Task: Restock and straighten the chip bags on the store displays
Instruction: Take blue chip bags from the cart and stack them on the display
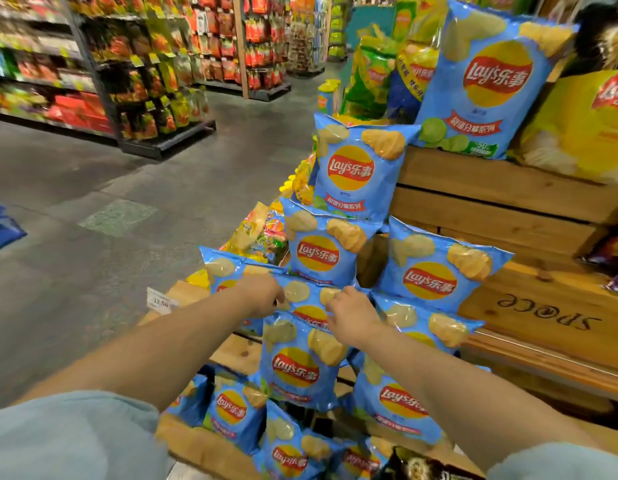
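Several blue chip bags stand in steps on a wooden crate display (pixel 529 306). My left hand (pixel 262 296) and my right hand (pixel 349 315) both pinch the top edge of one blue chip bag (pixel 306 299) in the middle of the stack. Just below it stands another blue bag (pixel 297 365). Further bags sit above (pixel 321 254) and to the right (pixel 435 271). A large blue bag (pixel 487 77) leans on the top crate, next to a yellow bag (pixel 584 123).
A price tag (pixel 160 301) sticks out at the display's left edge. Store shelves (pixel 103 74) full of snack packs line the far left across a grey floor aisle (pixel 110 209). Green and yellow bags (pixel 370 77) crowd behind the display.
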### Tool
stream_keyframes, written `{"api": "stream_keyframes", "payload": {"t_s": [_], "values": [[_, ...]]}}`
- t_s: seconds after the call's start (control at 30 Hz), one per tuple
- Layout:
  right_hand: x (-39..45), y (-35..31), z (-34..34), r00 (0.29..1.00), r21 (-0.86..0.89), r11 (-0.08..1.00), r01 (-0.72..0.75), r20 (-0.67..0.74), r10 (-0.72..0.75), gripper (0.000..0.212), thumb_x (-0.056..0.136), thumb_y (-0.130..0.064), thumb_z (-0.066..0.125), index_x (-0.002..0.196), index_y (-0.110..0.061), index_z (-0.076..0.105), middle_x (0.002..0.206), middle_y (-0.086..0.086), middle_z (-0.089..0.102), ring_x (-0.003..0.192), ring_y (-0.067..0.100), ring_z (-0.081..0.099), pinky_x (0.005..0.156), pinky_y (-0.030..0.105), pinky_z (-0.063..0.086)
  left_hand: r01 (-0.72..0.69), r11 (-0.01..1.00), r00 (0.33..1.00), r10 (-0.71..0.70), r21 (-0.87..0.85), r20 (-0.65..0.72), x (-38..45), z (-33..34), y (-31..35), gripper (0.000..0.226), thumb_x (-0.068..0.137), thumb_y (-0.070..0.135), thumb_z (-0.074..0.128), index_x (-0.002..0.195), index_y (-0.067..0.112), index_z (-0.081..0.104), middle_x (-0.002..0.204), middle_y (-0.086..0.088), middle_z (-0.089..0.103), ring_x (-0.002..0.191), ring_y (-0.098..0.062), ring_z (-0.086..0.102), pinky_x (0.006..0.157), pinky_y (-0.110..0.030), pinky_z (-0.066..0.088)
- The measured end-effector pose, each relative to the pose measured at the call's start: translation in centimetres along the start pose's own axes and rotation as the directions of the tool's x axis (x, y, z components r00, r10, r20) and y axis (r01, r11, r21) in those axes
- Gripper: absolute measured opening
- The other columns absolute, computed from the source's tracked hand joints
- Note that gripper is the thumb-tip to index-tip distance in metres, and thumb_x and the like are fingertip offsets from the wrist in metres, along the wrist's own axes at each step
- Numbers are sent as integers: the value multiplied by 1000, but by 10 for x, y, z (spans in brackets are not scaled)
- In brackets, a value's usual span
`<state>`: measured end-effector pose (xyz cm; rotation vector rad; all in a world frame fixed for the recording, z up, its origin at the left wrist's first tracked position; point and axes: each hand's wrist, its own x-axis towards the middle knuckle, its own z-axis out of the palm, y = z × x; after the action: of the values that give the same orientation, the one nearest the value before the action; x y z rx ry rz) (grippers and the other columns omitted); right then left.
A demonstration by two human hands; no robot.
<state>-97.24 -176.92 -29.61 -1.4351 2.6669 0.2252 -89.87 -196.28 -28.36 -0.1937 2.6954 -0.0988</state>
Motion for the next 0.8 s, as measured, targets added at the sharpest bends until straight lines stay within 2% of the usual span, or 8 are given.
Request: {"api": "stream_keyframes", "payload": {"t_s": [0.1,0.27,0.37,0.47,0.53,0.57,0.67,0.8], "values": [[3,-4,9,999,-73,997,-4,37,6,33,100,-24,38,125,-11,55,124,11,53,118,29,41,99,37,35,-6,1000,1000,6,-18,20,3,9,0,34,99,22,49,133,24,52,135,-4,49,112,-27,54,80,-38,49],[7,-11,19,992,-114,992,-50,110,62,30,99,-24,39,119,-12,58,123,12,52,120,30,39,100,39,31,-37,999,997,38,-16,64,4,18,-2,36,99,20,47,135,22,50,135,-5,51,113,-28,53,84,-38,48],[8,-15,22,984,-94,992,-84,148,97,25,96,-17,42,114,-13,59,120,10,54,118,29,42,102,38,31,-44,998,999,44,-45,14,8,22,-3,43,97,21,50,140,25,44,142,-3,44,118,-27,51,86,-39,50],[9,-18,24,975,-101,988,-113,179,130,13,93,-11,45,93,-16,57,99,5,55,113,28,46,103,38,31,-54,998,998,54,-22,27,13,27,-1,48,98,16,47,144,24,38,145,-4,39,117,-29,51,84,-40,50],[8,-20,26,967,-112,983,-143,195,163,23,93,-9,46,71,-18,43,81,2,47,112,28,47,105,38,30,-46,999,998,46,4,38,17,32,1,48,99,12,43,145,21,36,137,-6,48,101,-28,53,74,-38,48],[8,-21,26,963,-116,982,-152,206,173,26,92,-8,46,69,-18,41,83,3,50,113,28,47,105,38,29,-34,999,999,33,12,32,19,35,3,48,99,9,41,146,17,33,128,-8,54,91,-28,52,67,-37,44],[11,-23,32,959,-133,976,-171,204,196,16,91,-5,49,99,-13,60,115,9,58,118,29,45,103,37,31,4,1000,1000,-4,16,8,19,38,4,44,97,4,39,140,14,39,107,-9,60,84,-29,54,61,-35,37],[13,-29,32,966,-103,979,-177,173,193,24,89,-2,50,111,-9,59,120,11,56,116,29,47,98,36,36,52,998,999,-52,39,-12,17,31,-4,30,91,3,48,115,14,61,81,-1,48,73,-23,47,59,-32,39]]}}
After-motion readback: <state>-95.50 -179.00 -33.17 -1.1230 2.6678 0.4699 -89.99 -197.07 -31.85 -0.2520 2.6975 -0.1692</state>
